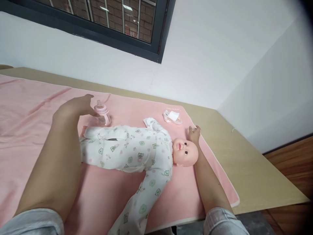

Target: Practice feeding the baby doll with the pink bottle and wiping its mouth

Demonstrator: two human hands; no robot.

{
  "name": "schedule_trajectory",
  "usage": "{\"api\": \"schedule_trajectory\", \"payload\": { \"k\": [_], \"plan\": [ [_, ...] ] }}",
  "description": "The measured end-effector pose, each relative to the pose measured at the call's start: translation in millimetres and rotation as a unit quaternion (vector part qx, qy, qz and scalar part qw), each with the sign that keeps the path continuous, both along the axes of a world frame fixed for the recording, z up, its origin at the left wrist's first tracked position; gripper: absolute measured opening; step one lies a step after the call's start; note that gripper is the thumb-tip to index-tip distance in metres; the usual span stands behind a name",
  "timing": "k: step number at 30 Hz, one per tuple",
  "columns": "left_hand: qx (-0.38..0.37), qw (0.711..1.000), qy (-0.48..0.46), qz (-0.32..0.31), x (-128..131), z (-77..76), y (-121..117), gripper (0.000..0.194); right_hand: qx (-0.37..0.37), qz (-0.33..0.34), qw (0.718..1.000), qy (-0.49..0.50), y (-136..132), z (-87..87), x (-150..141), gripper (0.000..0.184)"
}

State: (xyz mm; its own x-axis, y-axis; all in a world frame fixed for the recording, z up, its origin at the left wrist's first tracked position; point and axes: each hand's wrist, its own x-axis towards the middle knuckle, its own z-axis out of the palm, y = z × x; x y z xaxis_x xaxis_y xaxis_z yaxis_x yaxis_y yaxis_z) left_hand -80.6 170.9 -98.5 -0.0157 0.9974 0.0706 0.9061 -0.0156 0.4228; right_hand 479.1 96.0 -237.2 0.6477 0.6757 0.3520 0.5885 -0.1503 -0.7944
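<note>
A baby doll [186,151] in a white sleepsuit [137,143] printed with small green animals lies on its back, head to the right. Beside the doll's feet stands an upright baby bottle [104,116] with a pink collar and a clear teat. My left hand [81,105] is at the bottle's left side, thumb and fingers apart; whether the thumb touches it I cannot tell. Just past the doll's head, my right hand [195,133] is low over the cloth, its fingers bent and apart. I can make out nothing held in it.
A pink blanket [102,192] covers much of the wooden table [234,156]. A small opened packet with white tissue [173,116] lies near the blanket's far right corner. Behind the table are a white wall [195,58] and a dark-framed window [146,49].
</note>
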Motion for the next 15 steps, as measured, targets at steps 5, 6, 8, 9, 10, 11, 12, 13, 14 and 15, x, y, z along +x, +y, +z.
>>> {"api": "schedule_trajectory", "payload": {
  "k": [5,6,8,9,10,11,12,13,14,15],
  "plan": [
    [0.256,0.966,0.044,0.002,67,46.0,-59,0.108,0.048,-0.010,0.995,-0.086,-1,6.7,-7,0.062],
    [0.296,0.954,0.001,-0.042,86,50.9,-71,0.095,0.068,-0.008,0.991,-0.111,-1,8.3,-8,0.059],
    [0.293,0.943,-0.054,-0.146,126,54.0,-89,0.076,0.113,0.008,0.981,-0.158,-1,11.6,-12,0.050],
    [0.281,0.937,-0.061,-0.197,146,53.1,-95,0.068,0.132,0.023,0.975,-0.174,-2,13.1,-14,0.047],
    [0.257,0.932,-0.057,-0.249,164,51.1,-98,0.059,0.147,0.045,0.971,-0.184,-2,14.4,-17,0.044],
    [0.239,0.928,-0.040,-0.284,182,48.7,-100,0.054,0.155,0.072,0.967,-0.187,-2,15.5,-20,0.042],
    [0.216,0.924,-0.013,-0.316,199,46.3,-101,0.050,0.152,0.102,0.966,-0.185,-2,16.3,-24,0.041],
    [0.195,0.916,0.016,-0.350,215,44.2,-101,0.046,0.141,0.130,0.965,-0.180,-3,16.9,-28,0.041],
    [0.181,0.906,0.046,-0.380,231,42.6,-100,0.042,0.124,0.154,0.964,-0.175,-3,17.4,-32,0.040],
    [0.164,0.896,0.077,-0.405,246,41.4,-99,0.038,0.106,0.175,0.964,-0.172,-4,17.9,-36,0.040]
  ]
}}
